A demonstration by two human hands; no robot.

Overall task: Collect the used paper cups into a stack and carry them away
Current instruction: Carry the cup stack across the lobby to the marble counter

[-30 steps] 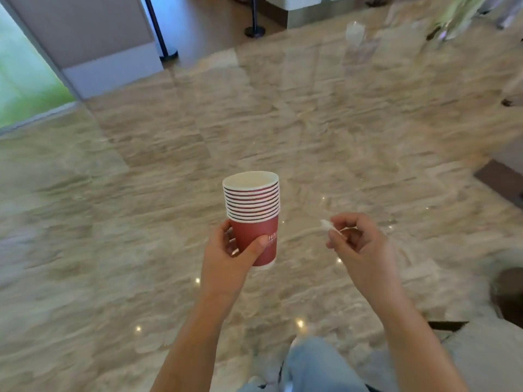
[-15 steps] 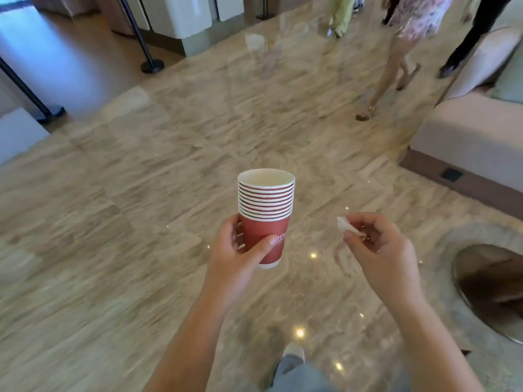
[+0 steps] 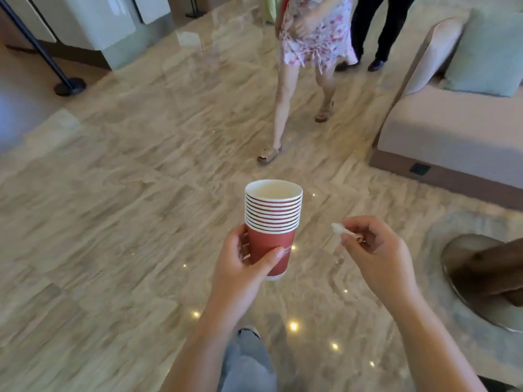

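Left hand (image 3: 240, 267) grips the stack of red paper cups (image 3: 273, 222) by the lowest cup's wall, thumb across the near side and fingers curled round the left side. It holds the stack upright above the marble floor (image 3: 113, 222), near the middle of the view. The white rims sit nested one above another, and the top cup's mouth faces up.

To the right, apart from the cups, the right hand (image 3: 376, 256) pinches a small white scrap (image 3: 338, 229) at its fingertips; what the scrap is cannot be told. Nearest of all shows the wearer's leg in pale jeans (image 3: 249, 363).

Farther off, a passer-by in a floral dress (image 3: 314, 35) and sandals steps across the floor. A beige sofa (image 3: 452, 131) with a pale green cushion (image 3: 486, 52) stands at the far right, a black stanchion base (image 3: 69, 86) at the far left, and a round metal-rimmed base (image 3: 452, 281) at the near right.
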